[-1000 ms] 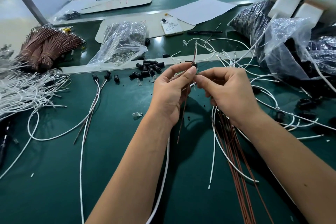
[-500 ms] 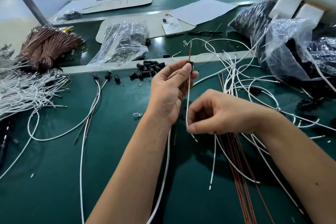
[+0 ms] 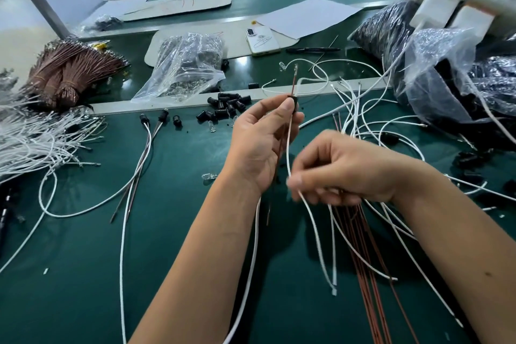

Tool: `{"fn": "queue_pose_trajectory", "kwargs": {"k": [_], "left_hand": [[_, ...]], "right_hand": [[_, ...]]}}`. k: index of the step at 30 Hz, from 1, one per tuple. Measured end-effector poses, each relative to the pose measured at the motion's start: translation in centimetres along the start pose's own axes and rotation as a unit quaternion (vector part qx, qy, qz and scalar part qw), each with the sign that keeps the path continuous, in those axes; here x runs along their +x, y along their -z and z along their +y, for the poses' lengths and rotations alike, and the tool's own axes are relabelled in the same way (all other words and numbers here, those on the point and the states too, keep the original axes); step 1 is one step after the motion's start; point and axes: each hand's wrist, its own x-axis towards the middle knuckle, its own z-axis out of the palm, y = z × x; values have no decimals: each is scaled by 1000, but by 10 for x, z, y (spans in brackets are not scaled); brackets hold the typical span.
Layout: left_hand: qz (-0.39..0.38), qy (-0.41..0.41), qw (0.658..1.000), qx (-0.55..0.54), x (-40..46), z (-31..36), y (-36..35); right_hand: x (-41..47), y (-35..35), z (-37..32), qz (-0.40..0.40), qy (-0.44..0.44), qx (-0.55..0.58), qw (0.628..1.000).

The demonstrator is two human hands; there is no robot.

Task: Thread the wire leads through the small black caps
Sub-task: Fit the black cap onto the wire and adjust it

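Note:
My left hand (image 3: 262,142) pinches a small black cap (image 3: 293,100) between thumb and fingertips, held above the green table. A brown wire lead (image 3: 293,79) sticks up out of the cap with a metal tip at its top. Below the cap a white wire (image 3: 288,145) runs down to my right hand (image 3: 343,167), which pinches it lower and nearer me. A pile of loose black caps (image 3: 227,107) lies on the table behind my left hand. Brown wires (image 3: 371,274) lie under my right wrist.
Bundled brown wires (image 3: 67,70) and white wires (image 3: 30,142) lie at the left. A clear bag of parts (image 3: 187,64) sits behind the caps. Two capped assemblies (image 3: 145,145) lie left of centre. Black plastic bags (image 3: 446,70) and tangled white wires (image 3: 371,126) fill the right. A phone (image 3: 262,42) lies behind.
My right hand has dropped from beside the cap toward me, drawing the white wire down through it. My left hand has kept the cap nearly still.

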Motion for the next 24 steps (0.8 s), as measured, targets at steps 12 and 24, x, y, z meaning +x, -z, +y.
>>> {"fn": "queue_pose_trajectory", "kwargs": {"k": [12, 24], "left_hand": [[5, 27, 1000, 13, -3, -2, -3], [10, 7, 1000, -2, 0, 0, 2]], "right_hand": [[14, -13, 7, 128, 2, 69, 989], [7, -17, 0, 14, -46, -14, 999]]}}
